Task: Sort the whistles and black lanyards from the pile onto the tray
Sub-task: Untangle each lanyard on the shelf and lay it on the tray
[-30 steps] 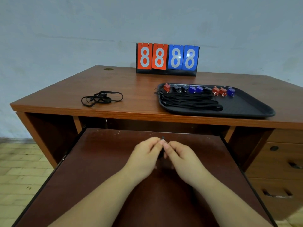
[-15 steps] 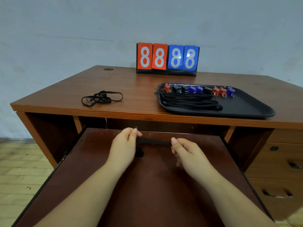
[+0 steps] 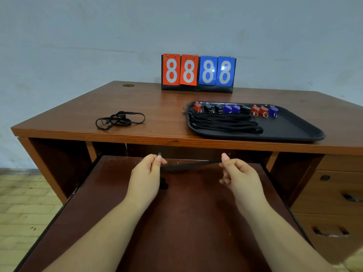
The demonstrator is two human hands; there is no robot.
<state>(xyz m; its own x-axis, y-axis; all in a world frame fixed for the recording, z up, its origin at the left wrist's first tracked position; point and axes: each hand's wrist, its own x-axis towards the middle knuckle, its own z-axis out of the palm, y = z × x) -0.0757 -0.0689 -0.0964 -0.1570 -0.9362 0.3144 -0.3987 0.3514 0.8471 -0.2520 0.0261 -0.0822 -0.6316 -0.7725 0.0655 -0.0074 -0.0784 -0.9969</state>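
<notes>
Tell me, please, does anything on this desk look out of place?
Yes. One tangled black lanyard lies alone on the desk, left of the tray, while the other lanyards lie bundled on the tray below the row of whistles. Both hands, left hand and right hand, pinch another strap stretched between them.

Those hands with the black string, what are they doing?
A person is sorting whistles and strings. The left hand and right hand each pinch one end of a black lanyard, holding it stretched above the pull-out shelf. The tray on the desk already holds a row of whistles and a bundle of lanyards. One tangled lanyard lies loose on the desk.
</notes>
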